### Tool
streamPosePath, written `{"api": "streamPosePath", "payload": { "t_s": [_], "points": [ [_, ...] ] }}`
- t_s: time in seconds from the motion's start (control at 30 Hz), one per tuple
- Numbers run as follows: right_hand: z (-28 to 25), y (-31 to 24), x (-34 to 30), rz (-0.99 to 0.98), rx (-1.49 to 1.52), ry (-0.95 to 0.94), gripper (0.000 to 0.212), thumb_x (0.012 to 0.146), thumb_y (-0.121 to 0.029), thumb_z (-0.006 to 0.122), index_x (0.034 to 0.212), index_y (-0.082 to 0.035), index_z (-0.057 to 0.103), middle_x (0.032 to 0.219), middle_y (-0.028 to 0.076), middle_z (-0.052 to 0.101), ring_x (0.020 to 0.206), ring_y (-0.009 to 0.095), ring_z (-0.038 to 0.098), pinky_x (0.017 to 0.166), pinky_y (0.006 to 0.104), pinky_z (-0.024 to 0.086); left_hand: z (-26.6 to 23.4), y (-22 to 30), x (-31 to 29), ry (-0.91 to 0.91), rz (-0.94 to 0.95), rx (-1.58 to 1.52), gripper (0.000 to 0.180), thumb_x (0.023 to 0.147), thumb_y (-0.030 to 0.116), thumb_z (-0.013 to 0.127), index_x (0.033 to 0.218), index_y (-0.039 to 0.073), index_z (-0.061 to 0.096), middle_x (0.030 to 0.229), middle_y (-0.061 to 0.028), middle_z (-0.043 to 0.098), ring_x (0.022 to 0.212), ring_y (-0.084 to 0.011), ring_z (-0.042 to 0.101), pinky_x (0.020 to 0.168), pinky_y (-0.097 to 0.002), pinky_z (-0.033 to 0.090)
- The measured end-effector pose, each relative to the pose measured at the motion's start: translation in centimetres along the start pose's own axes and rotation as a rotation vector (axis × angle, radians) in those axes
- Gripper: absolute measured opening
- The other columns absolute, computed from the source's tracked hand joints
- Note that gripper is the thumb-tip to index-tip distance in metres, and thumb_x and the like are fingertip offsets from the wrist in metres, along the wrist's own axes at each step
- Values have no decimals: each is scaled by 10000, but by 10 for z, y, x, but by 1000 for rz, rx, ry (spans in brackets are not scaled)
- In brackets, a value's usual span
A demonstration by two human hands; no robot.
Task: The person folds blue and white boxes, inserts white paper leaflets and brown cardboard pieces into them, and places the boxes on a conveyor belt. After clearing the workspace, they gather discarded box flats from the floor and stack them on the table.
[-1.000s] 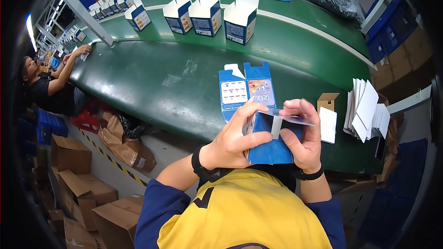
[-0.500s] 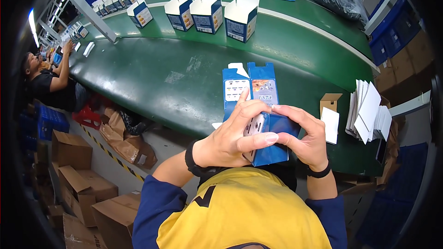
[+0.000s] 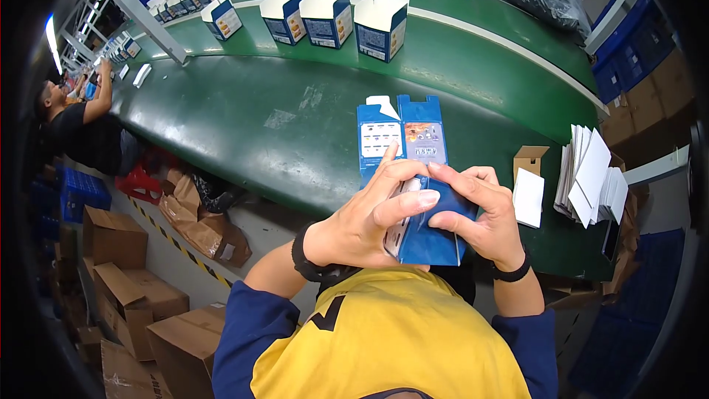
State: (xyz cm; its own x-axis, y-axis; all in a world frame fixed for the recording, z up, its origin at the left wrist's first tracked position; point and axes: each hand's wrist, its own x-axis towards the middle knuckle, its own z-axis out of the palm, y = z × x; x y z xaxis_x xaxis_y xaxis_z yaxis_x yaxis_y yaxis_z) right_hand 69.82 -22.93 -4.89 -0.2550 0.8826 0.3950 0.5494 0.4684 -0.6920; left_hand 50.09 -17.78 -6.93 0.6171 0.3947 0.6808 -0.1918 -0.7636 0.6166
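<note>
Close to my body, a blue folding carton [image 3: 430, 239] with a pale printed side is held between both hands. My left hand [image 3: 365, 214] grips its left side, thumb lying across the top and fingers round the far edge. On the right, my right hand [image 3: 491, 214] pinches the same carton, thumb on the near face and forefinger at the far top edge. Just beyond my fingers lies a flat, unfolded blue carton blank [image 3: 424, 131] with printed panels; its near end is hidden behind my hands.
Several open-lidded blue and white boxes [image 3: 380, 22] stand in a row on the far green belt. White folded cards [image 3: 580, 177] and a small brown box [image 3: 529, 159] are at the right. A co-worker [image 3: 85, 125] sits far left. Brown cartons [image 3: 118, 240] lie on the floor.
The carton in my hands has tilted and shifted slightly; my right fingers have moved along its top. The boxes on the far belt have slid a little left. The co-worker's arm has moved.
</note>
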Motion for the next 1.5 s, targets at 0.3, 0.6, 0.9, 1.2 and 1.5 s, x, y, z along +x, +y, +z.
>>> {"api": "streamPosePath", "payload": {
  "t_s": [0.3,0.6,0.9,1.2,1.5],
  "points": [
    [4,-5,4,87,178,16,530,682,-167,772,1168,-41,600,1019,118,665,811,205,640,750,285,481,3,0,-4,22,-10,26,982,585,338,847,1344,90,276,1254,-210,421,1155,-388,445,1046,-600,170],
    [1,-3,3,126,205,-57,568,734,-246,734,1249,-106,538,1065,114,652,902,250,654,796,295,502,2,9,-8,38,-149,-70,1036,584,365,844,1367,50,242,1306,-189,403,1194,-398,409,1061,-564,170],
    [41,-17,-11,139,1001,428,973,808,-718,392,1451,-81,34,1397,160,349,1299,253,322,1043,391,293,27,-18,-6,169,88,237,1010,679,362,771,1403,18,156,1387,-223,294,1297,-424,277,1074,-558,118],
    [17,1,4,256,864,343,1029,747,-780,395,1441,-62,147,1410,177,302,1332,248,258,1079,406,225,21,2,-7,72,-259,-204,808,729,189,703,1371,72,228,1407,-236,295,1334,-391,257,1074,-567,119],
    [-13,35,63,609,1073,-79,911,805,-335,681,1443,-19,114,1432,165,274,1271,238,352,1023,356,317,-42,-45,9,-80,506,573,507,701,111,723,1098,206,422,1269,-45,515,1221,-323,453,1077,-538,247]
  ]
}}
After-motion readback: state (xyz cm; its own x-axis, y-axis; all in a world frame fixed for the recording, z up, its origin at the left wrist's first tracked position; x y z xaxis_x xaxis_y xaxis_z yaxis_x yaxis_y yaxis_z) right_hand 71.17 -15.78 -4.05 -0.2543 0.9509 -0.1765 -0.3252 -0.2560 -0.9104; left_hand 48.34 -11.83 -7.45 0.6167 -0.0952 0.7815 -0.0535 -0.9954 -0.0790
